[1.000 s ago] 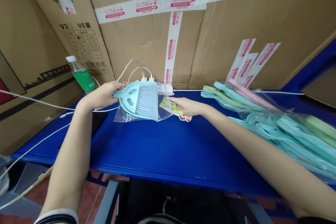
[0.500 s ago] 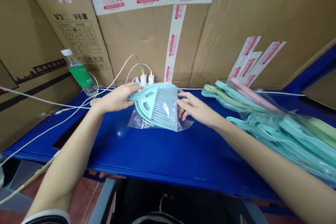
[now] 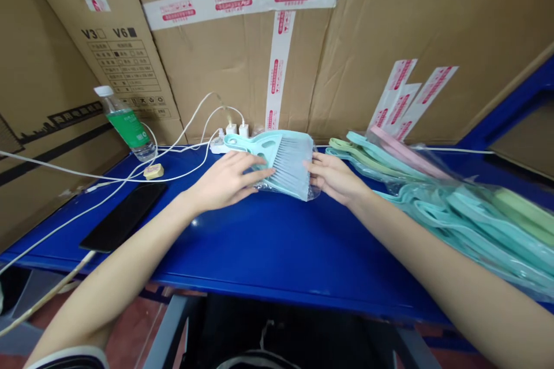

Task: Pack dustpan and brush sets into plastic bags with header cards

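Observation:
A mint-green dustpan and brush set [image 3: 289,164] lies in a clear plastic bag, its handle pointing left and its pale bristles to the right. My left hand [image 3: 234,180] rests at its near left side, fingers stretched out and apart over the pan. At the bristle end my right hand [image 3: 333,176] grips the edge of the bagged set, its thumb and fingers around that side. Part of the lower edge of the pan is hidden behind my left fingers.
More bagged dustpan sets [image 3: 467,213] are piled at the right, in mint, green and pink. A black phone [image 3: 123,216], white cables, a water bottle [image 3: 130,130] and a small yellowish block [image 3: 153,171] are at the left. Cardboard [image 3: 216,57] stands behind the blue table [image 3: 277,242].
My left hand has let go of the handle and moved right and nearer, onto the pan's lower side. The set appears shifted slightly right, its handle now showing. My right hand has closed around its edge.

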`<state>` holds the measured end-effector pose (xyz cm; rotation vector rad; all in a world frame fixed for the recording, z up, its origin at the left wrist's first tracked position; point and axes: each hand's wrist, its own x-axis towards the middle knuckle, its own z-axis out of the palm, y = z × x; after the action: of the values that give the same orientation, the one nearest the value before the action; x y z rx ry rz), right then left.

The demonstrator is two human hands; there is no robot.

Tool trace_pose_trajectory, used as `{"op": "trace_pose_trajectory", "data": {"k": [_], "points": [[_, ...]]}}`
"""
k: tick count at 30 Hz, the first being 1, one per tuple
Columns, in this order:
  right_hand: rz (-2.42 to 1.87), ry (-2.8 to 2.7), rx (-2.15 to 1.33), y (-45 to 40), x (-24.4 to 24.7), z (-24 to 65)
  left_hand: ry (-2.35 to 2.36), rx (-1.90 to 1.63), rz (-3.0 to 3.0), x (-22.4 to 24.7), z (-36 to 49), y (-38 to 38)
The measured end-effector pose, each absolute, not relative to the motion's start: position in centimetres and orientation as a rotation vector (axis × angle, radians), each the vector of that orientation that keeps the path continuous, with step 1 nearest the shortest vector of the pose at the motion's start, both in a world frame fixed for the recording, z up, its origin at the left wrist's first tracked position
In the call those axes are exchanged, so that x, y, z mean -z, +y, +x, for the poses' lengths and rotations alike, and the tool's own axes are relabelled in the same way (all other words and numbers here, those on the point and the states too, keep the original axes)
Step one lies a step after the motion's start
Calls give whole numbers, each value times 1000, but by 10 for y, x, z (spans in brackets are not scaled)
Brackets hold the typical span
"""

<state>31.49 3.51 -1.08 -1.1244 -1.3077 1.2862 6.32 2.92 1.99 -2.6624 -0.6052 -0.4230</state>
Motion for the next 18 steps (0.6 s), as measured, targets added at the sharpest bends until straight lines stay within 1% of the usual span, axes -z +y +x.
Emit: {"op": "trace_pose_trajectory", "data": {"k": [5, 11, 15, 18], "points": [[-1120, -1309, -1297, 29, 2, 315, -538, 375, -2580, -17, 68, 28], [-1130, -1307, -1272, 24, -5, 315, -669, 352, -2623, -37, 57, 24], [-1171, -1280, -1210, 29, -13, 325, -905, 337, -2630, -56, 32, 27], [-1206, -1243, -1140, 34, -17, 337, -1272, 153, -2648, -64, -2, 39]]}}
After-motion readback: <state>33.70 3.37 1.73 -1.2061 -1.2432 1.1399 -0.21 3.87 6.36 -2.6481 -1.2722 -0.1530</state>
